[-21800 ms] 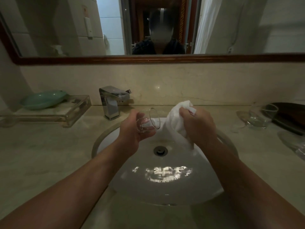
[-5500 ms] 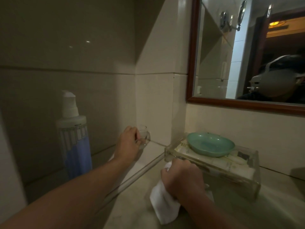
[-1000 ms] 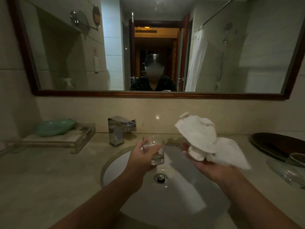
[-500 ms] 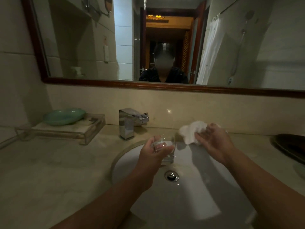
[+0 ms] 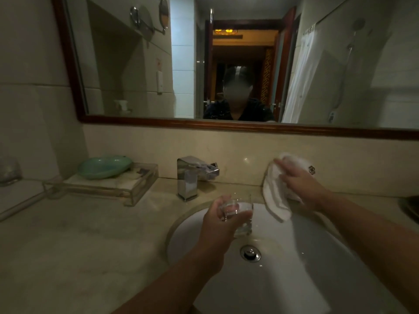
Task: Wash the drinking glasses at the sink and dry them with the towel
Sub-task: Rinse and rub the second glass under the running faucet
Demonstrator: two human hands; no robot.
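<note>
Ahead of us, a pale stone counter [image 5: 79,245] runs under a wide mirror [image 5: 226,126] framed in dark wood, with a white oval basin [image 5: 283,279] sunk into it and a drain [image 5: 250,252] at the bottom. A square chrome faucet [image 5: 188,177] stands behind the basin's left rim. Further left, a teal dish [image 5: 103,166] sits on a clear tray [image 5: 136,191], and a dark tray [image 5: 410,207] shows at the right edge. The room is dim. Our left hand [image 5: 220,225] reaches in over the basin, fingers and thumb wrapped round a small clear glass [image 5: 240,214] held above the bowl, just in front of the faucet's spout. Our right hand [image 5: 301,184] stretches to the back of the counter, right of the basin, its fingers laid out straight across a white towel [image 5: 275,196]. The motion is blurred and we cannot see the thumb. The towel's lower end hangs over the basin rim. The glass stands near upright, its long axis close to vertical and its mouth facing up.
</note>
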